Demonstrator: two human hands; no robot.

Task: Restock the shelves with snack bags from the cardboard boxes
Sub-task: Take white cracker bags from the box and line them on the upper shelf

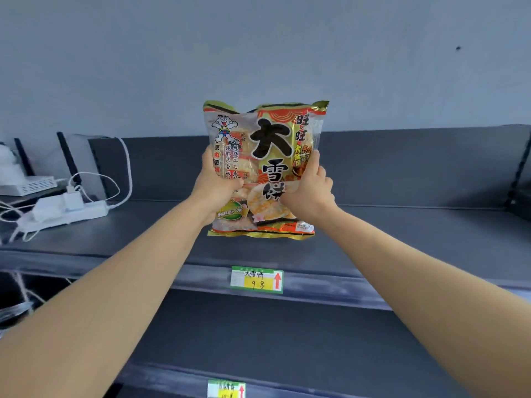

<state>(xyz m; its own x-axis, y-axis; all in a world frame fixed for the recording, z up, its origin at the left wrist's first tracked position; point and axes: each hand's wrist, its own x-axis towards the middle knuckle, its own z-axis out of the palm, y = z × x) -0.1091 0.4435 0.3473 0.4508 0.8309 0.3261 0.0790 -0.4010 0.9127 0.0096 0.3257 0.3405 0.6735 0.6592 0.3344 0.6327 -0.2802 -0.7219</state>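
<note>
A large rice-cracker snack bag, gold and red with big black characters, stands upright over the top dark grey shelf. My left hand grips its left edge and my right hand grips its right edge, thumbs on the front. The bag's bottom seam sits at or just above the shelf surface; I cannot tell whether it touches. No cardboard box is in view.
A white power strip with plugs and white cables lies on the shelf's left end, beside a white router with black antennas. A green and yellow price tag hangs on the shelf edge, another tag on the shelf below.
</note>
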